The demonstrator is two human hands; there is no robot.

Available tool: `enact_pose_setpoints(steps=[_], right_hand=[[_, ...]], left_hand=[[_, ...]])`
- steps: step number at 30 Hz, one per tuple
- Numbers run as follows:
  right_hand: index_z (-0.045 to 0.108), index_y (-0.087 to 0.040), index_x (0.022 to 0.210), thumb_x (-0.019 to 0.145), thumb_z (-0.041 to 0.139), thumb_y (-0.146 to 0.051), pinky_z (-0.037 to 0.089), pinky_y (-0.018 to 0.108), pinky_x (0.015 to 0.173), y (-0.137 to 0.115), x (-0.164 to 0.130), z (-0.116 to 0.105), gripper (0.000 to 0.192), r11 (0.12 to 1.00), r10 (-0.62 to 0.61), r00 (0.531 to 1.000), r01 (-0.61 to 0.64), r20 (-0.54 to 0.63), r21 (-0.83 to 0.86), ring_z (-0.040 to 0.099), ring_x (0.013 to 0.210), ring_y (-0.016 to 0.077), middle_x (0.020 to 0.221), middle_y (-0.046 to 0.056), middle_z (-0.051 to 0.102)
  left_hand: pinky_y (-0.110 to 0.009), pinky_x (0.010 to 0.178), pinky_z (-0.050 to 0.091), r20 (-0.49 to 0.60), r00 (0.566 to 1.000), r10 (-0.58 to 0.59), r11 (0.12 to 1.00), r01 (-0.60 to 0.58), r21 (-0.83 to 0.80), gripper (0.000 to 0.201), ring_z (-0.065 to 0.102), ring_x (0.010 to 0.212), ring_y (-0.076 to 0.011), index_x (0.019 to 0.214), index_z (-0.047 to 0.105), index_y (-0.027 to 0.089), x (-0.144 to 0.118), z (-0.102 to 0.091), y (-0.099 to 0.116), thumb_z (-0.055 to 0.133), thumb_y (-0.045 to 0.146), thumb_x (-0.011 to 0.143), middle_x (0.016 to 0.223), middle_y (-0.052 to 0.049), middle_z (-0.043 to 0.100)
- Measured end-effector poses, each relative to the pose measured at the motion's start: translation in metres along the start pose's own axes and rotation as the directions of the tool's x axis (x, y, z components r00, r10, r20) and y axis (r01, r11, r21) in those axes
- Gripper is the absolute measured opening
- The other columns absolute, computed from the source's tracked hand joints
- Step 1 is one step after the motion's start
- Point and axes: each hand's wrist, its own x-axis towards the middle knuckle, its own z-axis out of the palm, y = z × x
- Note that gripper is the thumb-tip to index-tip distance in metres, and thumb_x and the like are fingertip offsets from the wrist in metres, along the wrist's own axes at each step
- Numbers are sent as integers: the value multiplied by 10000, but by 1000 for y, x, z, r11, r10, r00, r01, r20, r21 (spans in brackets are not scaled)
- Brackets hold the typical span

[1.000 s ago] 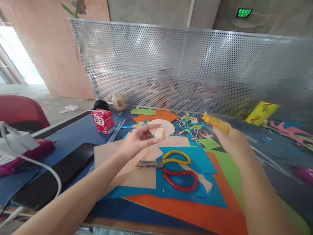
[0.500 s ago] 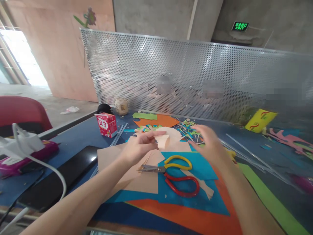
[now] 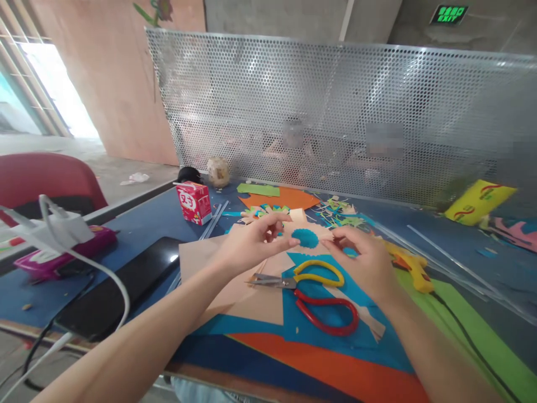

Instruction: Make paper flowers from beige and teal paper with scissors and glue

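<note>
My left hand [image 3: 255, 240] and my right hand [image 3: 361, 254] pinch opposite sides of a pale peach paper piece [image 3: 319, 230] with a notched edge. In its middle shows a scalloped blue round [image 3: 305, 238]; whether this is a hole or blue paper, I cannot tell. A curled strip of pale paper [image 3: 298, 215] stands just behind it. Scissors [image 3: 289, 283] with one yellow and one red handle lie partly spread below my hands, on peach sheets [image 3: 251, 299] and blue paper [image 3: 310, 336].
To the left are a red drink carton [image 3: 193, 202], a black phone [image 3: 126, 285] and a purple power strip [image 3: 67, 252] with white plugs. A yellow glue gun [image 3: 413, 268] lies right of my right hand. Paper scraps [image 3: 339, 210] lie before a perforated metal screen [image 3: 251, 112].
My right hand has moved in from open to grip the paper's right side. My left hand has let the curled strip stand behind and now pinches the peach paper.
</note>
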Motion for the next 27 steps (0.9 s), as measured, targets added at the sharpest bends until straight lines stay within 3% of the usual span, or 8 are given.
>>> enact_pose_setpoints(steps=[3, 5, 10, 12, 15, 19, 21, 27], right_hand=[[580, -203, 731, 788, 604, -225, 518, 208, 495, -4, -2, 8, 65, 977, 141, 986, -154, 91, 150, 623, 557, 123, 657, -14, 639], [574, -205, 727, 791, 601, -224, 521, 208, 495, -5, -4, 11, 71, 972, 138, 984, -156, 110, 176, 622, 557, 121, 650, -19, 631], [572, -208, 808, 814, 571, -116, 513, 244, 554, -5, -3, 7, 92, 984, -171, 985, 171, -12, 44, 582, 588, 115, 717, 0, 625], [575, -209, 852, 814, 557, -63, 519, 293, 645, -5, -3, 2, 153, 950, -312, 948, 313, -59, 5, 601, 689, 140, 773, 21, 638], [582, -208, 946, 806, 536, -11, 517, 349, 718, -7, -2, -5, 246, 903, -428, 898, 428, -98, -28, 607, 807, 172, 858, 49, 647], [587, -214, 1028, 816, 518, -33, 529, 380, 705, -13, -2, -13, 288, 858, -514, 849, 508, -123, -78, 619, 818, 198, 854, 49, 655], [590, -212, 1032, 822, 517, -54, 537, 381, 697, -16, -2, -14, 273, 849, -527, 842, 517, -113, -106, 625, 813, 202, 843, 48, 663], [581, -202, 1034, 822, 523, -46, 539, 381, 710, -15, -2, -14, 270, 840, -536, 841, 525, -69, -137, 618, 832, 200, 860, 57, 668]], left_hand=[[-267, 654, 440, -35, 999, -10, 998, 12, 55, 355, 531, 752, -130, 1003, 595, 203, 1, 2, -3, 663, 404, 718, 884, -30, 586], [-271, 643, 434, -67, 998, -7, 995, 14, 101, 340, 513, 727, -127, 991, 591, 209, 2, 3, -5, 655, 408, 722, 870, -23, 579], [-287, 683, 423, -95, 978, 187, 962, -162, 221, 235, 491, 794, -147, 925, 586, 203, 1, -2, 4, 642, 352, 752, 863, -27, 539], [-299, 752, 428, -74, 934, 349, 911, -320, 259, 175, 490, 881, -157, 912, 584, 212, -2, -6, 14, 644, 276, 761, 900, -31, 515], [-307, 804, 431, -4, 817, 576, 763, -536, 361, 179, 498, 912, -149, 899, 587, 223, -8, -9, 29, 653, 157, 746, 943, -31, 476], [-306, 738, 442, 66, 669, 740, 577, -682, 449, 134, 520, 805, -140, 858, 578, 224, -13, -10, 40, 643, 164, 758, 859, -18, 522], [-313, 736, 448, 99, 649, 755, 540, -700, 468, 119, 527, 799, -146, 857, 574, 227, -14, -9, 40, 627, 167, 768, 857, -22, 549], [-326, 754, 462, 128, 665, 736, 549, -696, 463, 136, 530, 832, -159, 897, 573, 230, -14, -8, 38, 618, 189, 775, 891, -37, 575]])
